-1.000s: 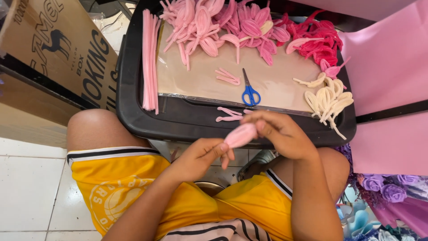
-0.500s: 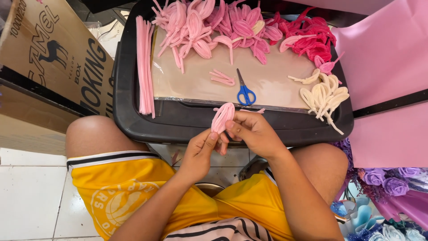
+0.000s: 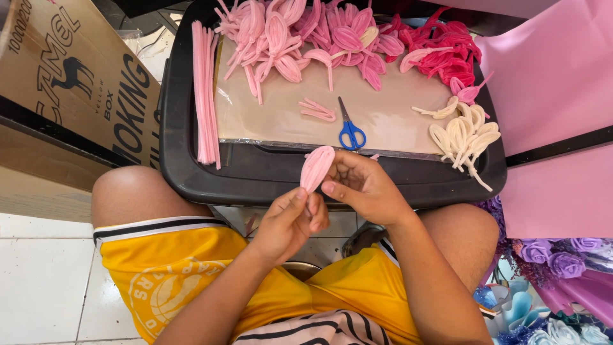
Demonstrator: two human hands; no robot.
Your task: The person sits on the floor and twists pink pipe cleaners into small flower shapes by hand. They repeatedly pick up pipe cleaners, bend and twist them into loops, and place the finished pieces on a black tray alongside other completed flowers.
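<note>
Head view: the left hand [image 3: 290,220] pinches the lower stem of a pink pipe-cleaner petal [image 3: 317,167], seemingly to steady it, while the right hand [image 3: 361,185] closes on its side. The petal rises upright above both thumbs, over the black tray's [image 3: 185,182] near rim, blue scissors [image 3: 350,128] beyond.

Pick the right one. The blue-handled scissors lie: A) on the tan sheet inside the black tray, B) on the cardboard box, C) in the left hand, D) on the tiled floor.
A: the scissors lie flat on the tan sheet inside the black tray, untouched by either hand.
</note>
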